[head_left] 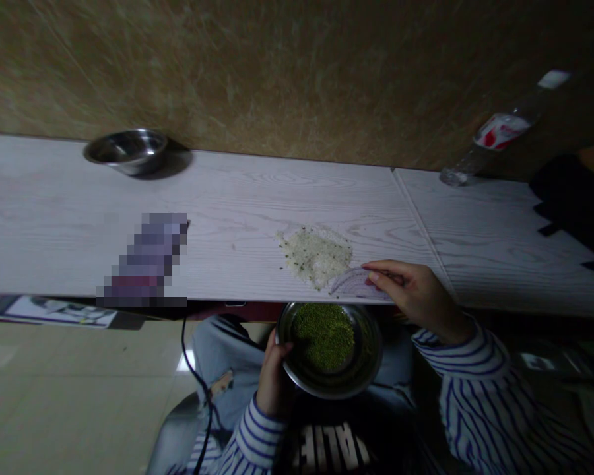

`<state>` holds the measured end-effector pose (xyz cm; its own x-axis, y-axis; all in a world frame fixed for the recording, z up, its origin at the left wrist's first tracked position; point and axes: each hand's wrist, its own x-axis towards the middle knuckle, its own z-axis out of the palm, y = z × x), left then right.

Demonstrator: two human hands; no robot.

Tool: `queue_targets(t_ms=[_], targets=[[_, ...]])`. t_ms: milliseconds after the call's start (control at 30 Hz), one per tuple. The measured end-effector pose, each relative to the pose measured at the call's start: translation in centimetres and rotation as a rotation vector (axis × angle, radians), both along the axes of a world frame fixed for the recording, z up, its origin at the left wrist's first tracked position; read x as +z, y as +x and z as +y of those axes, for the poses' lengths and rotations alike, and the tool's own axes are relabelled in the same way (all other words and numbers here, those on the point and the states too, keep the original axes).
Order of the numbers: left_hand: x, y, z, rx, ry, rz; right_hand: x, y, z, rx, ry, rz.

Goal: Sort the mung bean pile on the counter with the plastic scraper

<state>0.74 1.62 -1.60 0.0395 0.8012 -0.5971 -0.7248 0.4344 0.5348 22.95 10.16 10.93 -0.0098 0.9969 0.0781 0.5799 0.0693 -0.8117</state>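
Observation:
My left hand (273, 382) grips the rim of a steel bowl (363, 369) that holds a heap of green beans (324, 335); the bowl is held just below the table's front edge, over my lap. My right hand (416, 293) rests on the pale wood table (257, 191) at its front edge, fingers closed on a clear plastic protractor (349, 282). The protractor lies flat beside a small pile of white rice grains (317, 254) flecked with a few green beans.
An empty steel bowl (127, 150) stands at the table's far left, by the brown wall. A blurred-out object (148, 260) lies left of centre. A plastic bottle (499, 128) lies at the far right, next to a dark bundle (574, 198). A black cable (193, 369) hangs below the table.

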Motion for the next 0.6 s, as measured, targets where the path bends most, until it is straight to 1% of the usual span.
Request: queue_targets(t_ms=[233, 433, 500, 600], targets=[[-0.13, 0.03, 0.07, 0.021, -0.033, 0.011, 0.12, -0.77, 0.54, 0.03, 0.01, 0.009], [0.12, -0.02, 0.08, 0.04, -0.005, 0.007, 0.47, -0.27, 0.16, 0.036, 0.016, -0.019], [0.07, 0.01, 0.01, 0.032, 0.009, -0.003, 0.43, -0.3, 0.14, 0.054, 0.011, -0.029], [0.04, 0.05, -0.09, 0.016, 0.014, -0.02, 0.26, -0.48, 0.42, 0.04, 0.023, -0.04]])
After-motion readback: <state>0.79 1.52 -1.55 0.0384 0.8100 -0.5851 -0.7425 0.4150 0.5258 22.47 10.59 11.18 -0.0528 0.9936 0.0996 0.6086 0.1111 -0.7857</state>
